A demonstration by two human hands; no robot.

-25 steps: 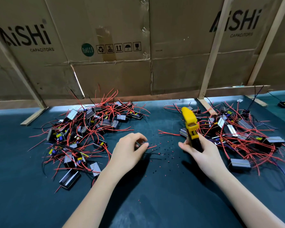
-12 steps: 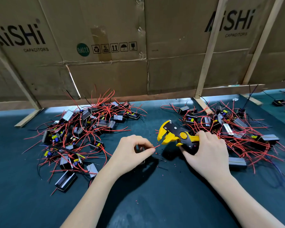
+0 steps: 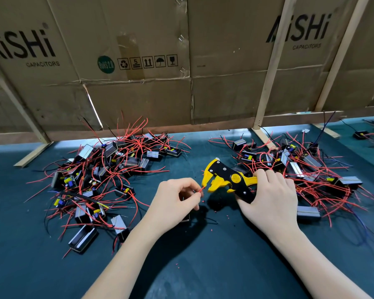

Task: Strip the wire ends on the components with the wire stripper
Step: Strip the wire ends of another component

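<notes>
Fingers of the left hand (image 3: 174, 199) pinched a red wire (image 3: 202, 188) just beside the stripper (image 3: 227, 181), gripped by the right hand (image 3: 268, 197). Heaps of parts (image 3: 108, 171) lay both sides; which were finished, I couldn't tell.

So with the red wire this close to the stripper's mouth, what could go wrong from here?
1. The left hand pinches the red wire very near its tip; the fingertips could get nipped by the wire stripper when the right hand squeezes.
2. Only a short end pokes out, so the cut may miss or strip too little.
3. The held component is hidden under the left hand; a pull could slip it from the grip.
</notes>
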